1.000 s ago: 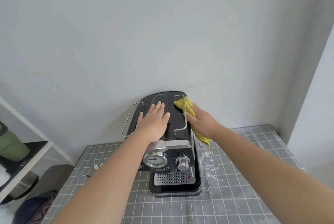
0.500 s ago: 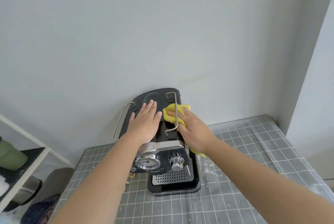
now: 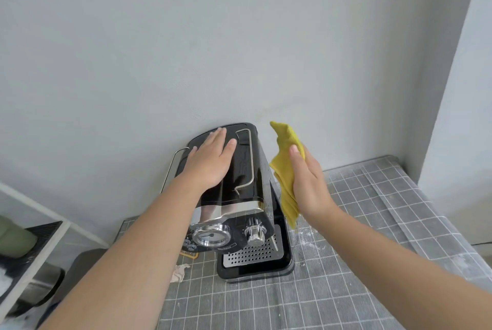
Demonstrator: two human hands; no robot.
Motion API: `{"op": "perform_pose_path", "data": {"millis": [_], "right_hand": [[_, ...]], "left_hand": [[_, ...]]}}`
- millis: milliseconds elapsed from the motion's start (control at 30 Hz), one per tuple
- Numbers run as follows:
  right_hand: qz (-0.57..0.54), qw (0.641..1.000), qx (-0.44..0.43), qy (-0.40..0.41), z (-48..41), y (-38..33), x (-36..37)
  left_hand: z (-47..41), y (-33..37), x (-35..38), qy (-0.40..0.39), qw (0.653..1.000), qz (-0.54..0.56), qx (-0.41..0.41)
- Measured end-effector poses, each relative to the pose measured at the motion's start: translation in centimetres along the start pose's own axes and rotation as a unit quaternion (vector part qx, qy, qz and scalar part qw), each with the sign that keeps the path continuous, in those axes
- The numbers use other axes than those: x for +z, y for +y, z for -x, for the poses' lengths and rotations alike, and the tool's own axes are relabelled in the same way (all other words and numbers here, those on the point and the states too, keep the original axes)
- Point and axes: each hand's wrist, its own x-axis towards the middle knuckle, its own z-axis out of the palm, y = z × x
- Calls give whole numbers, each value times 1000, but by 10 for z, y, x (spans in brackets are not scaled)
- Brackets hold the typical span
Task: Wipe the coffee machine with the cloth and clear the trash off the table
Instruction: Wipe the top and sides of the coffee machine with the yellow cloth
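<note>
A black and chrome coffee machine (image 3: 247,170) stands against the wall on the table with the grey grid cloth (image 3: 346,263). My left hand (image 3: 210,162) lies flat, fingers together, on the machine's top. My right hand (image 3: 308,183) holds a yellow cloth (image 3: 286,159) against the machine's right side; the cloth hangs below the hand and sticks up above it. A crumpled scrap of paper trash (image 3: 179,272) lies on the table left of the machine's base, beside my left forearm. A small yellow-edged item (image 3: 189,253) shows under the machine's front left.
White powdery specks (image 3: 306,236) are scattered on the table right of the machine. A white shelf frame (image 3: 34,247) with a green container (image 3: 16,239) stands at the left. A wall corner (image 3: 452,117) closes the right side.
My right hand has moved the yellow cloth off the machine's top, over the right rail, down onto its right side. My left hand stays pressed on top. The view has moved closer.
</note>
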Motion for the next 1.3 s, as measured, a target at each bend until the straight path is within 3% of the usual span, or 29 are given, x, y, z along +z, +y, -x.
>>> {"op": "perform_pose_path", "data": {"millis": [133, 233, 367, 400, 533, 667, 767, 867, 1000, 1167, 1300], "right_hand": [[58, 993, -18, -100, 24, 12, 34], [75, 989, -64, -107, 52, 37, 42], [39, 983, 162, -75, 7, 55, 34], [30, 979, 185, -75, -11, 51, 34], [48, 993, 65, -85, -35, 31, 47], [39, 995, -29, -85, 28, 50, 40], [2, 995, 81, -64, 25, 75, 30], [34, 981, 182, -64, -30, 88, 27], [43, 988, 136, -56, -94, 72, 37], [-10, 997, 17, -71, -71, 76, 42], [-22, 989, 140, -34, -85, 105, 34]], "left_hand": [[-16, 10, 2, -19, 1000, 14, 19], [-18, 7, 15, -43, 999, -30, 4], [-17, 6, 21, -29, 999, -39, -4], [-16, 7, 21, -30, 999, -34, -5], [-23, 6, 14, 5, 999, 37, -12], [-40, 4, 6, 60, 997, 49, 27], [-54, 11, 8, 24, 999, 15, 40], [-63, 18, 14, -10, 1000, 0, 28], [-63, 18, 21, 11, 999, -13, 28], [-65, 16, 24, 12, 999, -7, 32], [-66, 15, 24, 42, 997, -35, 45]]}}
